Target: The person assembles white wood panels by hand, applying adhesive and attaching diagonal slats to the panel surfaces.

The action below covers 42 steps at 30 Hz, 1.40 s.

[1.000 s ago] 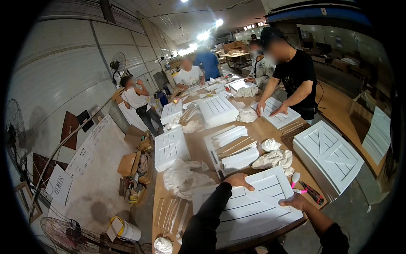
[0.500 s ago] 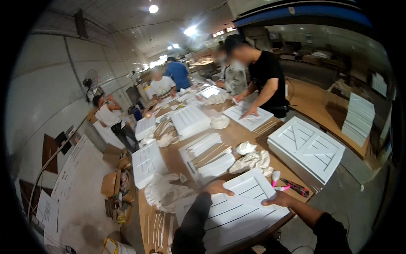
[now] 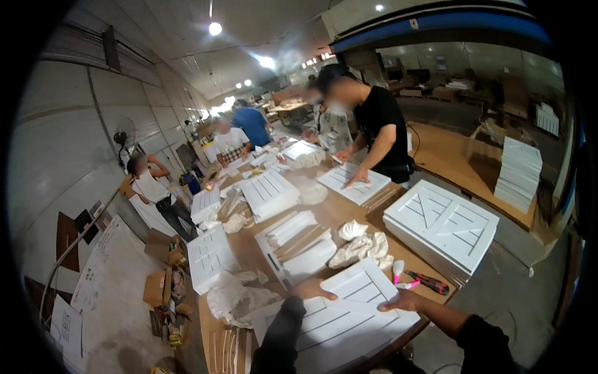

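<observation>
One white panel gripped at crowded table's near end

Slats lie straight beyond the panel, w/ cream rags to their R & a big crumpled cloth to the L, by panel's far edge. Pink-handled brushes + red-black hand tool just past its R end; panel stack further R. Co-worker in black tee leans over a smaller panel.

White panel's btwn the hands: L hand on far edge, R hand at R end, both gripping, thumbs on top; can't see fingers underneath. Long axis runs lower L to upper R, grooves likewise.
</observation>
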Each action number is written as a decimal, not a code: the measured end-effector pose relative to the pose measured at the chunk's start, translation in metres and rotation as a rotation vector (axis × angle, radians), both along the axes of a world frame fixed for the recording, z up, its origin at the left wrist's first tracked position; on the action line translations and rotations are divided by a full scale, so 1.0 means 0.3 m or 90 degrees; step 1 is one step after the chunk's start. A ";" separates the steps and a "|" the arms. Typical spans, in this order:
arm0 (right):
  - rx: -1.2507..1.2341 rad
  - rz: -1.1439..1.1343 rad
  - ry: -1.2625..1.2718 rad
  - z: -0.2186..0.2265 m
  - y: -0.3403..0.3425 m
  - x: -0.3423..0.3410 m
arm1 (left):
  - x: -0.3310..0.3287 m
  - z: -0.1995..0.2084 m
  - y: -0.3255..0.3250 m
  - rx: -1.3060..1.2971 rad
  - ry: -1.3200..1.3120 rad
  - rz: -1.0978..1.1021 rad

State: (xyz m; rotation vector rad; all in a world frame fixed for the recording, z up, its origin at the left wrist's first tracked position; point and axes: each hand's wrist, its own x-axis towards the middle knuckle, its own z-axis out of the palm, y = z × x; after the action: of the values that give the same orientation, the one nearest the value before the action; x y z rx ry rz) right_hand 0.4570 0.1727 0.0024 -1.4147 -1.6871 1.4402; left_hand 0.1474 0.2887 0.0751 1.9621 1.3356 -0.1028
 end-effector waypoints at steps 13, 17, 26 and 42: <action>-0.018 -0.002 -0.063 0.047 0.020 -0.004 | -0.010 0.038 -0.007 -0.053 -0.099 -0.029; -0.050 0.030 -0.026 0.055 0.018 -0.017 | -0.049 -0.053 0.044 -0.031 -0.041 -0.040; -0.031 -0.006 -0.002 0.078 -0.024 -0.022 | -0.035 -0.027 -0.006 -0.053 -0.099 -0.028; 0.018 -0.053 -0.081 -0.016 0.012 0.028 | 0.031 -0.072 0.065 -0.064 -0.153 0.033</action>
State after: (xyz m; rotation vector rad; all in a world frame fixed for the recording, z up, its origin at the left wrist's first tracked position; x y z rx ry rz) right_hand 0.4653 0.1764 -0.0024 -1.5720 -1.6967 1.2998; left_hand 0.1568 0.3082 0.0535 1.7919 1.1989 0.0869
